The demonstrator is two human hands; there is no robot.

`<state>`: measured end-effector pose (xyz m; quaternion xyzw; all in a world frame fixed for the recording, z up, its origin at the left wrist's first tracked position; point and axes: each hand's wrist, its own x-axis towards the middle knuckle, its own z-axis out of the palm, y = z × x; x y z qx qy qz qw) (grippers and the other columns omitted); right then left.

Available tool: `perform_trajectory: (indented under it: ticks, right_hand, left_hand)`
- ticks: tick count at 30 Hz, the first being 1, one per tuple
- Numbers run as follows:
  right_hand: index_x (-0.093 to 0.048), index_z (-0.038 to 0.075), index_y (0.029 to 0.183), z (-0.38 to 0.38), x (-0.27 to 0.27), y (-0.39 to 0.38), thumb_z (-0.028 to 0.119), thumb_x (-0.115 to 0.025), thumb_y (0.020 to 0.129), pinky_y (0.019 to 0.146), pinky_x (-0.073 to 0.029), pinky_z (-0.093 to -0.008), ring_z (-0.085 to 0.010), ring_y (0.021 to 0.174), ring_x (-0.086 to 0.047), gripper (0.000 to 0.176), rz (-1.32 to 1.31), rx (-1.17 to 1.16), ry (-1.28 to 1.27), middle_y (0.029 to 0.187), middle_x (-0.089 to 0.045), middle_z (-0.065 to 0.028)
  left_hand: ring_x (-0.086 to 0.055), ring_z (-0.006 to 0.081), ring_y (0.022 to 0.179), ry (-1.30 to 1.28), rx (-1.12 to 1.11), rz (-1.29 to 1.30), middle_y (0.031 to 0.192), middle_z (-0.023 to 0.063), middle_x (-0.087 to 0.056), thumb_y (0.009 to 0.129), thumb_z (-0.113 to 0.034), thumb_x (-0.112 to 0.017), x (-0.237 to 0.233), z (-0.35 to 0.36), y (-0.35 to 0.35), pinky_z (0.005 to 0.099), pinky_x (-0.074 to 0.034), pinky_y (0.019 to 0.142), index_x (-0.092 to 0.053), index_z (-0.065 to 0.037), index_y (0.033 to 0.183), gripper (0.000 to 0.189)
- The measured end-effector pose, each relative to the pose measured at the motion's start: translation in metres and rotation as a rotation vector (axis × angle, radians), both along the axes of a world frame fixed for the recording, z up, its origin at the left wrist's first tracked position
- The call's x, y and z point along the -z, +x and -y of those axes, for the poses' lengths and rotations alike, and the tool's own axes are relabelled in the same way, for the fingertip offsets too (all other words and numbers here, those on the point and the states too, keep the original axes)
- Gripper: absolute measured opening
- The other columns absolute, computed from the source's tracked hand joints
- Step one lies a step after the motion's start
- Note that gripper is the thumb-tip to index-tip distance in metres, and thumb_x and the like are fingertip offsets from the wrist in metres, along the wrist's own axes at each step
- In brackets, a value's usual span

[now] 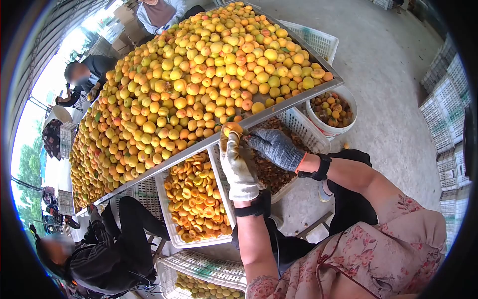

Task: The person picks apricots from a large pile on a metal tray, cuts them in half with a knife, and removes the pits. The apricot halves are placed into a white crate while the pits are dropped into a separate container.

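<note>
My left hand [233, 162], in a white work glove, is closed around a whole-looking orange apricot [232, 128] at the metal rim of the sorting table. My right hand [276, 147], in a grey knit glove, has its fingers curled close beside that fruit; whatever they grip is hidden. Heaped apricots [199, 74] cover the tilted-looking table [294, 102]. Below my left hand stands a white crate of halved apricots [196, 199]. Under my right hand, another crate [318, 142] holds brown pits [271, 169].
A white bucket [354, 114] with darker, damaged-looking apricots stands right of the table. Another crate [199, 264] of fruit sits low in front. One person [109, 259] sits at left; others work along the far side. Stacked crates [443, 114] line the right.
</note>
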<state>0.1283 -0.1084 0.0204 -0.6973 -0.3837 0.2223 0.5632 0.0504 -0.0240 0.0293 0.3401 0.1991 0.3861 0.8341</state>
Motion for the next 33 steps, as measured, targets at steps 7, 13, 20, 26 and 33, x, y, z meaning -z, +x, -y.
perform_trajectory:
  ticks: [7, 13, 20, 26, 33]
  right_hand:
    - [-0.061, 0.003, 0.093, 0.007, 0.011, -0.006, 0.028, -0.055, 0.091, 0.062, -0.047, -0.0458, -0.0389, 0.072, -0.060, 0.025, 0.511, 0.034, 0.073, 0.076, -0.062, -0.0205]
    - [-0.063, 0.005, 0.100, 0.023, 0.001, 0.012, 0.032, -0.060, 0.091, 0.053, -0.045, -0.0299, -0.0138, 0.058, -0.057, 0.028, -0.163, -0.158, 0.270, 0.067, -0.060, 0.0001]
    - [-0.064, 0.010, 0.102, 0.011, -0.041, 0.022, 0.027, -0.068, 0.086, 0.040, -0.036, -0.0194, -0.0027, 0.047, -0.048, 0.024, -0.823, -0.076, 0.113, 0.068, -0.060, 0.0023]
    - [-0.062, 0.009, 0.098, 0.011, -0.018, 0.030, 0.027, -0.067, 0.085, 0.044, -0.040, -0.0195, -0.0087, 0.055, -0.055, 0.023, -1.016, -0.242, 0.196, 0.069, -0.058, 0.0004]
    - [-0.054, 0.010, 0.108, 0.010, -0.002, 0.038, 0.028, -0.060, 0.089, 0.052, -0.044, -0.0221, -0.0117, 0.054, -0.051, 0.027, -1.207, -0.531, 0.428, 0.075, -0.055, -0.0032]
  left_hand:
    - [-0.058, 0.0187, 0.077, -0.130, 0.020, 0.198, 0.088, 0.0063, -0.059, 0.097, -0.046, -0.041, 0.021, -0.013, 0.000, 0.0347, -0.053, 0.072, -0.052, -0.005, 0.109, 0.044]
    - [-0.061, 0.0192, 0.084, 0.023, -0.141, 0.040, 0.095, 0.0077, -0.061, 0.095, -0.037, -0.050, 0.008, -0.030, -0.021, 0.0329, -0.053, 0.074, -0.054, -0.005, 0.113, 0.037]
    - [-0.057, 0.0090, 0.078, 0.532, -0.041, -0.284, 0.101, 0.0059, -0.061, 0.091, -0.013, -0.055, -0.008, 0.019, -0.006, 0.0219, -0.049, 0.070, -0.055, 0.003, 0.118, 0.032]
    - [-0.057, 0.0126, 0.065, 0.219, 0.062, -0.124, 0.089, 0.0054, -0.063, 0.087, -0.020, -0.055, -0.010, 0.014, -0.014, 0.0244, -0.048, 0.061, -0.058, -0.001, 0.113, 0.032]
    - [-0.060, 0.0179, 0.087, -0.162, 0.158, 0.295, 0.103, 0.0070, -0.061, 0.088, -0.030, -0.056, 0.007, 0.005, -0.020, 0.0301, -0.047, 0.069, -0.049, -0.004, 0.122, 0.044]
